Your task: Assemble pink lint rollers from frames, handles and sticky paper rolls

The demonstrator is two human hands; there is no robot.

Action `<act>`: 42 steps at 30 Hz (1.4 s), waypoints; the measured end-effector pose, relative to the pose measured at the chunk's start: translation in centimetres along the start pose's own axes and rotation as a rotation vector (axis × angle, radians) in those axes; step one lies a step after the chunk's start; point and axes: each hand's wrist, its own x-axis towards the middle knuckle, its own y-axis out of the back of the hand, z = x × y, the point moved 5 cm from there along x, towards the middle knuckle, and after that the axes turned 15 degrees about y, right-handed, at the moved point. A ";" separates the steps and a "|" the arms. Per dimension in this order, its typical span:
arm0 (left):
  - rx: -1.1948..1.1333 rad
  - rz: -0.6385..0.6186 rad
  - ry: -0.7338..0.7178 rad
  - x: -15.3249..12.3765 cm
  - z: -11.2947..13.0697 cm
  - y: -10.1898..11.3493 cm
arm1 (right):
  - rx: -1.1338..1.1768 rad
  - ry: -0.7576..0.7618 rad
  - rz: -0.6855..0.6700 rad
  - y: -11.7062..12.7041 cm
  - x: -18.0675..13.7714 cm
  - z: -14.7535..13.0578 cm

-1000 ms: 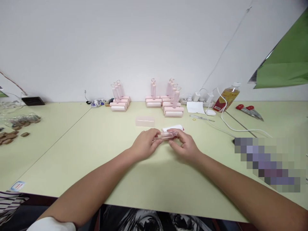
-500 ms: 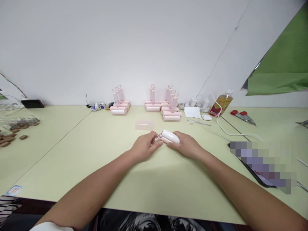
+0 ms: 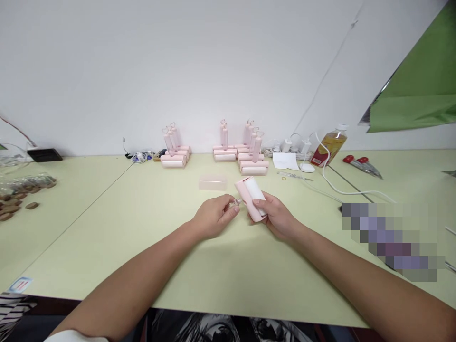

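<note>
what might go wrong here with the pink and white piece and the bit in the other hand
The small clear part, mostly hidden by the left hand, might slip from its fingers. The pink-and-white piece is tilted in the right hand, so it could slide. The translucent pink piece lies just beyond the left hand and may get knocked.
</note>
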 end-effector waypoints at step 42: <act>-0.899 -0.037 0.206 1.7 0.4 -2.0 | -0.021 0.068 -0.341 -3.6 -0.9 1.7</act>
